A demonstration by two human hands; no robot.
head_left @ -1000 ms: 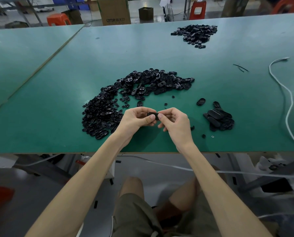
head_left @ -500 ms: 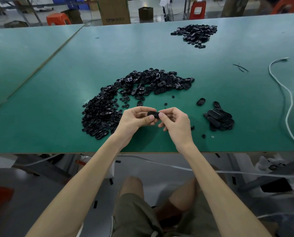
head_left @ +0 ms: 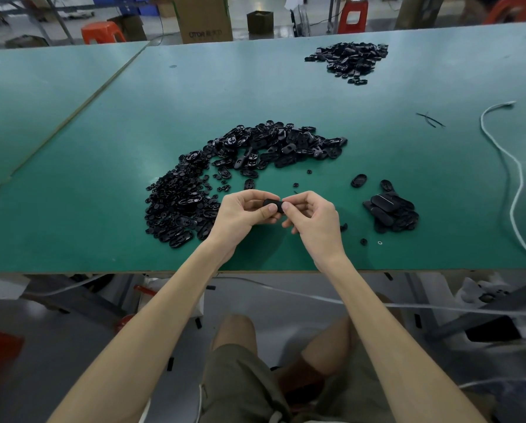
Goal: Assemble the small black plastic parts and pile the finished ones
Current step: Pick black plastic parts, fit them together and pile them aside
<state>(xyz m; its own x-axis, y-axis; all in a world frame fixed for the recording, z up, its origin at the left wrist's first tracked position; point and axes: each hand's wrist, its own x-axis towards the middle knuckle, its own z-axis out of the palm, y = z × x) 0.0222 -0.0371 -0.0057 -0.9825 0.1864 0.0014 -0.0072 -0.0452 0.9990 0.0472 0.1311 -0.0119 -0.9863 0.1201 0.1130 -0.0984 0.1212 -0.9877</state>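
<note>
Centrally, the left hand (head_left: pixel 243 215) and right hand (head_left: pixel 313 218) are both pinching one small black part (head_left: pixel 272 205) over the green table (head_left: pixel 102 209). Loose parts (head_left: pixel 225 178) are lying heaped at ten o'clock and finished ones (head_left: pixel 391 212) at three. A cardboard box (head_left: pixel 205 19) is standing at twelve, its contents hidden.

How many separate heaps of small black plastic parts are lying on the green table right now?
3: a large crescent heap beyond the left hand, a small stacked pile right of the right hand, and a far heap near the table's back edge. Loose strays lie between.
</note>
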